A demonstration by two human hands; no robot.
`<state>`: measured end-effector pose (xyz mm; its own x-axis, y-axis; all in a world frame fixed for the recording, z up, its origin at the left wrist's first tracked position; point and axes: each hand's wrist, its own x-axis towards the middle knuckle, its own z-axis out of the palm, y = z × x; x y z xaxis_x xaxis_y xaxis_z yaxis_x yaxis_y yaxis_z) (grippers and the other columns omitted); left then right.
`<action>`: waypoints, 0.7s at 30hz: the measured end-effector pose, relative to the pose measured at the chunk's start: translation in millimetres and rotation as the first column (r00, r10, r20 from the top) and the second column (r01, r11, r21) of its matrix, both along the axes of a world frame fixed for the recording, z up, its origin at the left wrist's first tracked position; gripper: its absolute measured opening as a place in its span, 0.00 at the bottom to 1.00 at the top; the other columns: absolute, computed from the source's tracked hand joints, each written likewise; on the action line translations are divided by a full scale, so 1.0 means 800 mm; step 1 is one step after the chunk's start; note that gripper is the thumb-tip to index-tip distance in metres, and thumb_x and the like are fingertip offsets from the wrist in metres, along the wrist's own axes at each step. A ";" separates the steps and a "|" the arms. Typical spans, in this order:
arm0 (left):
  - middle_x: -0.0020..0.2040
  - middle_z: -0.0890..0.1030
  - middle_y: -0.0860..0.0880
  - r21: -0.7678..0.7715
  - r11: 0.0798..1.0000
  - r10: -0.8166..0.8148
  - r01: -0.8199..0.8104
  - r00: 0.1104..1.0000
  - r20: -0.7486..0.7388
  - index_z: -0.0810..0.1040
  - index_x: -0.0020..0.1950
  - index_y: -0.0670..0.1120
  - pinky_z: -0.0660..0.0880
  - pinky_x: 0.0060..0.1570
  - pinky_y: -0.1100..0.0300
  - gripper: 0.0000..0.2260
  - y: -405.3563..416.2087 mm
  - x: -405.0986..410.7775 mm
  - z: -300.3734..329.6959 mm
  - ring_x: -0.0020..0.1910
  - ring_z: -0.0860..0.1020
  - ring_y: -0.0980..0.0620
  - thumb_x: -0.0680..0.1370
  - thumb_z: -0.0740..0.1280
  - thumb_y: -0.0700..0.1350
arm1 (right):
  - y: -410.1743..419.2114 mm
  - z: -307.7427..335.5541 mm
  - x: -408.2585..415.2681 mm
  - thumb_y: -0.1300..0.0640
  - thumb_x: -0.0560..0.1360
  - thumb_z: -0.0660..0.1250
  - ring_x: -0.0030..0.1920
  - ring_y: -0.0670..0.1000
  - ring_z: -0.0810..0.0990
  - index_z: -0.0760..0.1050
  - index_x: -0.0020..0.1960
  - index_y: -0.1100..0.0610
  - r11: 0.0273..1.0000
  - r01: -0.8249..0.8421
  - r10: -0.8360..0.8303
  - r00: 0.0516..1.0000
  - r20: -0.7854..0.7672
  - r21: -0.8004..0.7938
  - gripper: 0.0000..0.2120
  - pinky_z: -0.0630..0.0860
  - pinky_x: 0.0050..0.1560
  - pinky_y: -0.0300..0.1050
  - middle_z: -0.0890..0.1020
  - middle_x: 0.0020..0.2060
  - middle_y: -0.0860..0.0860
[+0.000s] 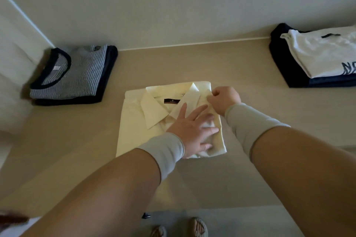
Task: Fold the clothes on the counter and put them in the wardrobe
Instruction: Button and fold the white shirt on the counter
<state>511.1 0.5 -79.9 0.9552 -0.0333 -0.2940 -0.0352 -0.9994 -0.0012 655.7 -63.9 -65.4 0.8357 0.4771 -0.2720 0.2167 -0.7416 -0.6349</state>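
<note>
Now pressing flat with spread left hand (194, 131) on folded cream cotton dress shirt (154, 121), mid-table near front edge; right hand (224, 100) pinching its far right edge, collar pointing away.

Both forearms reach forward and converge, each bare along the forearm with a grey sleeve band at the wrist. Left hand (194, 129) is palm-down, fingers straight and spread, pressed flat on the cream shirt (134, 121). Right hand (223, 100) sits just beyond it, wrist bent, fingers curled, pinching the fabric at the shirt's right edge.
</note>
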 end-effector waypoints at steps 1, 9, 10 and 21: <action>0.79 0.48 0.51 0.007 1.000 -0.011 0.011 1.000 -0.026 0.58 0.76 0.60 0.35 0.69 0.32 0.26 0.000 0.002 -0.005 0.77 0.37 0.47 0.79 0.58 0.62 | 0.003 -0.004 0.002 0.57 0.75 0.66 0.39 0.54 0.74 0.80 0.46 0.59 0.999 0.011 -0.012 0.999 0.033 0.030 0.07 0.69 0.35 0.42 0.78 0.36 0.51; 0.79 0.39 0.51 0.020 1.000 0.014 -0.013 0.999 -0.043 0.47 0.78 0.62 0.34 0.69 0.34 0.26 0.005 -0.003 -0.014 0.77 0.34 0.48 0.81 0.49 0.63 | -0.015 -0.020 0.003 0.52 0.79 0.60 0.57 0.58 0.77 0.70 0.69 0.55 0.996 0.086 -0.085 0.996 -0.041 0.019 0.19 0.70 0.53 0.45 0.79 0.59 0.55; 0.79 0.38 0.52 0.037 0.999 0.040 -0.040 0.999 -0.012 0.47 0.78 0.62 0.33 0.69 0.35 0.25 0.005 -0.005 -0.012 0.77 0.33 0.48 0.82 0.48 0.61 | -0.023 -0.018 -0.002 0.52 0.79 0.60 0.53 0.57 0.76 0.69 0.67 0.55 0.988 0.147 -0.146 0.989 -0.012 0.047 0.18 0.69 0.50 0.45 0.80 0.57 0.55; 0.79 0.37 0.51 0.105 0.939 0.322 -0.327 0.945 0.062 0.43 0.79 0.54 0.42 0.71 0.34 0.30 0.024 -0.056 -0.014 0.77 0.35 0.47 0.80 0.44 0.64 | -0.067 -0.033 -0.089 0.54 0.80 0.54 0.63 0.58 0.68 0.65 0.64 0.56 0.937 -0.140 0.270 0.869 0.414 -0.319 0.14 0.67 0.55 0.51 0.70 0.64 0.55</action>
<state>466.4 19.9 -91.5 0.9204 0.3116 -0.2362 0.2938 -0.9497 -0.1080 584.7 -117.6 -92.1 0.7888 0.6135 -0.0385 0.5929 -0.7759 -0.2154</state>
